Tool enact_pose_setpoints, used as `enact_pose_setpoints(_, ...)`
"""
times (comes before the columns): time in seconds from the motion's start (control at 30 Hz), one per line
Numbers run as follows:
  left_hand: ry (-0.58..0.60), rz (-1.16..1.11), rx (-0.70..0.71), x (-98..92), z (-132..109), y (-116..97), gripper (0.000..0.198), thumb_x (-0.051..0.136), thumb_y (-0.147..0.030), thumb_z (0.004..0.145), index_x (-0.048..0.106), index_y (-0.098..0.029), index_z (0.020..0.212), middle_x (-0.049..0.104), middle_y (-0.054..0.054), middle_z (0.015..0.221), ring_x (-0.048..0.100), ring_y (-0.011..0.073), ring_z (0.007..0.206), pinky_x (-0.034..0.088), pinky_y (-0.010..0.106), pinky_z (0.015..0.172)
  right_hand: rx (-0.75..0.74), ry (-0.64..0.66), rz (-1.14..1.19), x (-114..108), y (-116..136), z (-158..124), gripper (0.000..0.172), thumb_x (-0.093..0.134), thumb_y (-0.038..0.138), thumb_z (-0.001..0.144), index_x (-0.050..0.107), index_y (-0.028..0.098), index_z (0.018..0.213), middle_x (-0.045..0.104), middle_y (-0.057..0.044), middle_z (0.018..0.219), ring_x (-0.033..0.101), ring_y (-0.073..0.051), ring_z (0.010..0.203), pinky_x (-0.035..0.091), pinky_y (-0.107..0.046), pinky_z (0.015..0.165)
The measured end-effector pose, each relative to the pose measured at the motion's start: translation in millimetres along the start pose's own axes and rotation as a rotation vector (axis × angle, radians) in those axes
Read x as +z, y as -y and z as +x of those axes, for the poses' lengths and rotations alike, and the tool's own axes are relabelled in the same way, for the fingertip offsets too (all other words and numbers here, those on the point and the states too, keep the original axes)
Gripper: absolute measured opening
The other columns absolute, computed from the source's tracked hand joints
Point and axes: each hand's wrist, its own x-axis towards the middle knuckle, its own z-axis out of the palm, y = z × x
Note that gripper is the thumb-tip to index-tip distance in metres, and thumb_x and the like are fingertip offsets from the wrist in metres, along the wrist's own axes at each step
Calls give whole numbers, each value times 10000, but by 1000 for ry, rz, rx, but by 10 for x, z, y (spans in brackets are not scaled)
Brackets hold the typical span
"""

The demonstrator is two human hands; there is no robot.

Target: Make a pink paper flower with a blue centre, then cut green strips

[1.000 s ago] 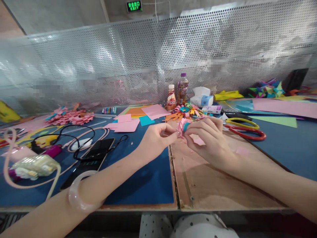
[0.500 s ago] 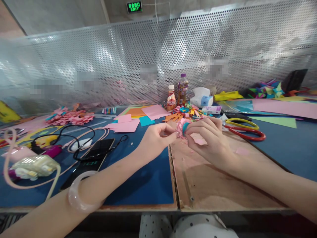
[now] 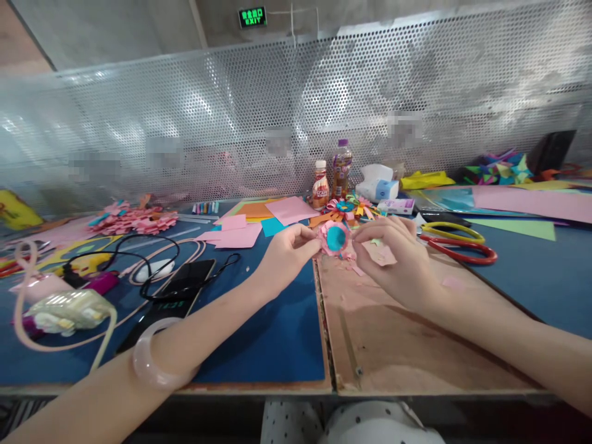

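A pink paper flower (image 3: 324, 247) with a round blue centre (image 3: 335, 238) is held up over the bare wood, its face turned toward me. My left hand (image 3: 292, 253) pinches its left edge between thumb and fingers. At the flower's right edge, my right hand (image 3: 393, 256) has thumb and forefinger drawn together; whether they grip a petal or something small is hard to see. Pink paper scraps (image 3: 358, 270) lie below. Behind the flower is a cluster of finished-looking paper flowers (image 3: 345, 208) in several colours.
Red-handled scissors (image 3: 467, 251) and yellow-handled ones (image 3: 457, 233) lie to the right. Coloured paper sheets (image 3: 240, 234), two bottles (image 3: 320, 185) and a tissue pack (image 3: 377, 183) stand farther back. At left are a phone (image 3: 185, 283), black cable, glue gun (image 3: 87, 264) and pink paper pieces (image 3: 134, 219).
The flower has turned so that its blue centre faces me. My right hand's fingers have moved off the blue centre to the flower's right edge; my left hand has shifted slightly left.
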Motion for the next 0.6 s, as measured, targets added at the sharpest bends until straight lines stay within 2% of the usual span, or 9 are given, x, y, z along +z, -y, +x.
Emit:
enact_pose_setpoints(0.07,9,-79,-19,-3,12,-5,71,559,-213,730,537,-150,755,612,0,726,604,127,709,489,304,739,106,-19,17,4,-58,8,83,525,186,829,483,219,766,594,-9,755,556,-169,766,373,-371,771)
enact_pose_setpoints(0.13,29,-103,-19,-10,19,-10,54,545,-199,728,517,-155,742,599,-11,702,596,117,684,487,294,727,216,20,70,12,-119,19,85,493,252,860,504,217,783,587,-22,799,548,-176,798,396,-367,765)
enact_pose_setpoints(0.2,65,-88,2,-20,18,-16,43,532,-192,731,505,-160,742,592,-16,713,588,110,686,480,276,713,307,127,204,24,-160,31,130,514,334,855,552,222,909,604,-46,956,552,-194,914,424,-370,804)
enact_pose_setpoints(0.3,128,-17,66,-35,4,-29,18,515,-169,735,498,-167,738,571,-29,723,568,100,698,460,246,698,437,369,506,44,-152,48,317,552,423,824,554,239,1082,594,-60,1110,554,-210,1015,460,-369,835)
enact_pose_setpoints(0.4,195,57,116,-45,-19,-41,17,509,-162,746,497,-172,754,551,-35,728,552,97,692,443,238,688,560,522,724,51,-85,58,302,557,447,816,583,245,1039,643,-37,1015,590,-201,954,487,-363,809)
enact_pose_setpoints(0.6,257,90,128,-47,-48,-43,62,479,-145,747,502,-184,789,540,-28,730,558,112,684,453,255,671,717,531,825,18,-8,70,286,600,472,770,632,210,880,663,-32,846,607,-206,875,508,-333,699)
